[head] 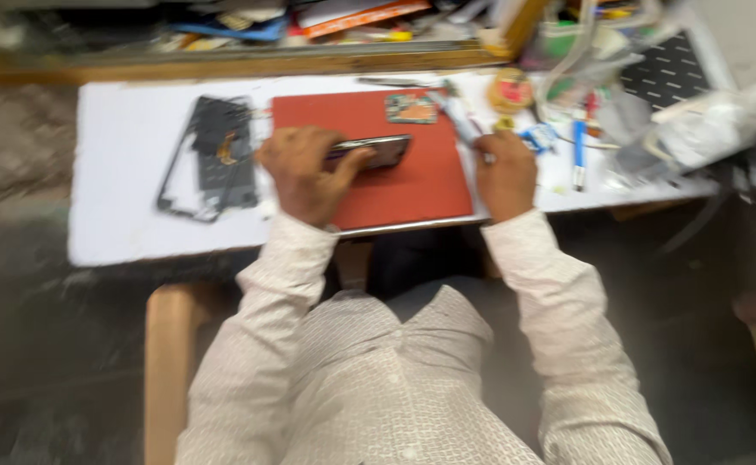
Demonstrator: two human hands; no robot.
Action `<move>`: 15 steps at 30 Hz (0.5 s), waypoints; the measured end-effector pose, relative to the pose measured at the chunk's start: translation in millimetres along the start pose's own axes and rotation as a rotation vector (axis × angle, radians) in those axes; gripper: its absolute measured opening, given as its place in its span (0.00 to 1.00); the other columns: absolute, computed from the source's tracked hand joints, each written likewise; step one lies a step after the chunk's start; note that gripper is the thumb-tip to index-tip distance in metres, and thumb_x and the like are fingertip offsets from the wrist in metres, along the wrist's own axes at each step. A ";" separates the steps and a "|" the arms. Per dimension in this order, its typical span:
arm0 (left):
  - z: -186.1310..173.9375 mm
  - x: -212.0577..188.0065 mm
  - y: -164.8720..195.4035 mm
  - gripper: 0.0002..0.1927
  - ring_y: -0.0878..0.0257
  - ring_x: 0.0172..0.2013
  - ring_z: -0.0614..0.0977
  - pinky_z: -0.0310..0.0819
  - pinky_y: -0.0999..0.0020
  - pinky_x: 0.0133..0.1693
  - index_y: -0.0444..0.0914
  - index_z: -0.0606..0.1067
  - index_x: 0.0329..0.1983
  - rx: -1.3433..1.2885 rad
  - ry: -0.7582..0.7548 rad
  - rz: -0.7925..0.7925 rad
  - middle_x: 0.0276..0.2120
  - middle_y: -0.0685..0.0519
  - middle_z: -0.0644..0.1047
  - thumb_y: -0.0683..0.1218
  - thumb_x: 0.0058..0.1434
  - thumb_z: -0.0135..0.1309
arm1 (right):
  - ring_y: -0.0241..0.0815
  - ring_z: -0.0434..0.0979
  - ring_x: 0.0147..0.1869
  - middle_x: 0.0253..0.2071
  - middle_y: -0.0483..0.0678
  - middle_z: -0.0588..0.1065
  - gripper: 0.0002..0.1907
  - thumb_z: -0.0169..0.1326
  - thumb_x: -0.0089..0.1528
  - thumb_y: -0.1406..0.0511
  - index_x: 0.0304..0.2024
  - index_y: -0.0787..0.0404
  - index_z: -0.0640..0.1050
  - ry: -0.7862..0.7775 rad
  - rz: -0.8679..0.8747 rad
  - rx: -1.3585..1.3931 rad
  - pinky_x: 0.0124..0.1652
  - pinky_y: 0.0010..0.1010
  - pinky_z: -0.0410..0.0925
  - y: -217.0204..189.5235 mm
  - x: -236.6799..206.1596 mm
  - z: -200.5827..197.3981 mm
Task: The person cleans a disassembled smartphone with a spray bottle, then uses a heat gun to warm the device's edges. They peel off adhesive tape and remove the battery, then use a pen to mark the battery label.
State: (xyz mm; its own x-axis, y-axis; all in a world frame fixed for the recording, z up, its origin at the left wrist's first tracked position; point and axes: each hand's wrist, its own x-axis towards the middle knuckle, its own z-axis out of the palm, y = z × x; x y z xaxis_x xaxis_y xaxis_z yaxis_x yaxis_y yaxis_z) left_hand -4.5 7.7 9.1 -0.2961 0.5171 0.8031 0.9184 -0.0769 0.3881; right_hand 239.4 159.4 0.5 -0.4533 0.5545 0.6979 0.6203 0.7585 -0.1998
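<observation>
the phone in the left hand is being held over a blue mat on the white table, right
Not quite: the mat is red, not blue. The head view shows the left hand gripping the dark phone over that red mat, which lies on the white table. The rest holds.

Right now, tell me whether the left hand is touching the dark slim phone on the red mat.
Touching. The head view shows the left hand gripping one end of the dark phone, fingers wrapped over its edge above the red mat.
</observation>
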 end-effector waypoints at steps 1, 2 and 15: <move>-1.7 -0.5 -1.9 0.18 0.55 0.46 0.74 0.55 0.53 0.52 0.44 0.80 0.36 0.013 0.001 0.002 0.36 0.58 0.79 0.58 0.54 0.73 | 0.56 0.78 0.42 0.40 0.55 0.77 0.05 0.63 0.58 0.72 0.36 0.59 0.82 0.024 -0.007 0.006 0.41 0.44 0.70 -4.6 -0.5 -2.1; -3.6 -1.1 -3.5 0.18 0.55 0.46 0.74 0.55 0.53 0.53 0.45 0.80 0.37 0.016 -0.008 0.004 0.36 0.58 0.80 0.58 0.54 0.74 | 0.54 0.78 0.40 0.40 0.55 0.77 0.05 0.63 0.59 0.72 0.37 0.60 0.82 0.029 0.021 0.072 0.41 0.42 0.71 -6.1 -1.0 -8.6; -9.3 -5.6 -17.5 0.18 0.58 0.46 0.73 0.55 0.56 0.58 0.45 0.82 0.41 0.006 -0.070 -0.058 0.37 0.61 0.81 0.56 0.56 0.77 | 0.49 0.81 0.40 0.40 0.60 0.78 0.28 0.70 0.57 0.57 0.45 0.74 0.74 1.083 1.032 1.657 0.36 0.32 0.77 174.6 -6.5 -195.0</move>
State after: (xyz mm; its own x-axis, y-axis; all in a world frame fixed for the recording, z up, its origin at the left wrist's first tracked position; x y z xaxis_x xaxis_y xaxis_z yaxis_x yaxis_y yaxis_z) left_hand -21.4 -1.8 2.1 -0.3304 0.5785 0.7458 0.9018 -0.0397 0.4303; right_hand 475.5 221.4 95.2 0.3525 0.9288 -0.1148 -0.8503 0.2667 -0.4537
